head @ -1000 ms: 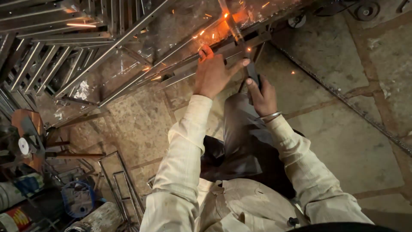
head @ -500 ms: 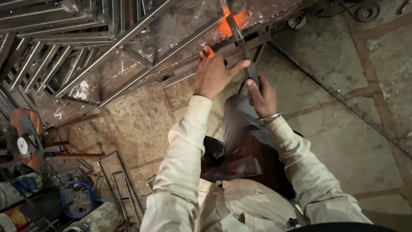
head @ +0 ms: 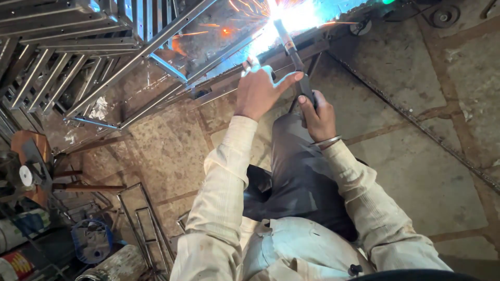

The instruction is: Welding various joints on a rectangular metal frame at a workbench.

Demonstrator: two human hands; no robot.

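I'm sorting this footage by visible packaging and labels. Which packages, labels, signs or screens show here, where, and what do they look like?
Can or drum: bottom-left corner, lying among clutter; cylindrical, red and yellow band, partly cut off.
White round disc or label: left edge, on an orange-brown stand; too small to tell which.
No signs or screens show.

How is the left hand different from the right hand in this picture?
The left hand is open, fingers spread, raised beside the dark welding electrode holder; the right hand is curled tight around that holder's handle. The right hand's wrist wears a thin metal bangle; the left hand's wrist shows none. Both hands are bare, come out of cream long sleeves, and sit close to the bright sparks.
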